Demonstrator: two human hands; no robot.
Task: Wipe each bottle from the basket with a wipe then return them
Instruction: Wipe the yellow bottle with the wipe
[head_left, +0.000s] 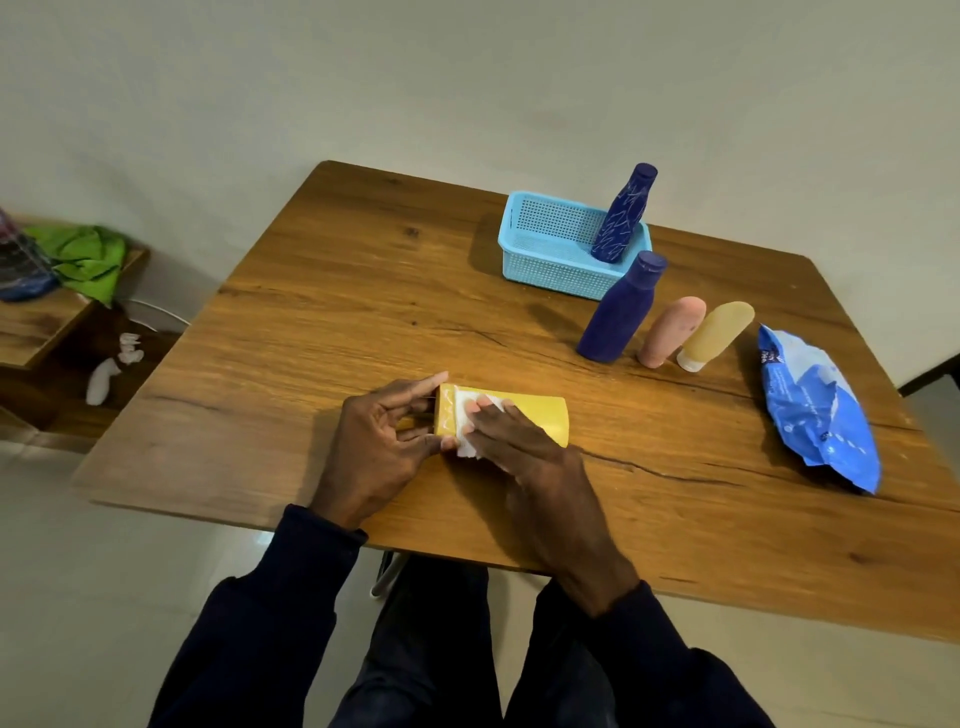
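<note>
we see both hands low at the near middle of the brown wooden surface (363, 291), set on one bottle. the flat yellow plastic bottle (535, 413) lies on its side between them, its narrower end toward the left hand (384, 436) and its wide end reaching out past the right hand (519, 452). the left hand's fingers and thumb are curled round the narrower end and grip it; what that end looks like is mostly hidden inside the hand. the right hand lies with straight fingers flat on top, pressing a small folded white wipe (467, 434) onto the yellow bottle close to the left hand; it closes round nothing. part of the wipe sticks out from under the fingers toward us.

beyond the right hand and off to its right, well apart from it, stands the light blue perforated plastic basket (545, 244). a dark blue bottle with pale scribbled lines (626, 215) stands inside the basket at its right end. nearer to the right hand than the basket, and outside it, three more stand in a row: a plain dark blue capped bottle (618, 312), a pink tube-shaped bottle (670, 332) and a tan tube-shaped bottle on a white cap (717, 335). they stand close beside each other, but we cannot tell whether they touch. farther right of the right hand lies a crumpled blue wipes pack (815, 410), near the edge of the surface. far left of the left hand, off the surface, a low wooden shelf (47, 327) carries a green cloth (88, 260).
</note>
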